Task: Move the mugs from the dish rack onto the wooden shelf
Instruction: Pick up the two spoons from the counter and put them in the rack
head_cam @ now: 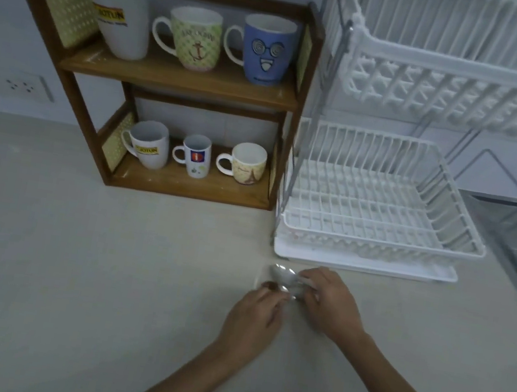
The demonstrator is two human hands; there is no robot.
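We see six mugs upright on the wooden shelf (180, 78): three on the upper board, among them the blue face mug (267, 50), and three on the lower board. The white dish rack (378, 237) stands just beside the shelf, on the bench (72, 268). Both hands meet near the rack's tray: left hand (253, 319) and right hand (331, 304), each grip closed on blurred metal spoons (284, 282).

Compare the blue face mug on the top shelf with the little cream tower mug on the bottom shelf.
The blue mug is taller and stands on the upper shelf; the cream mug is shorter and sits on the lower shelf. Blue shows a cartoon face with glasses; cream shows a tower drawing. Both stand upright, white handles pointing left.
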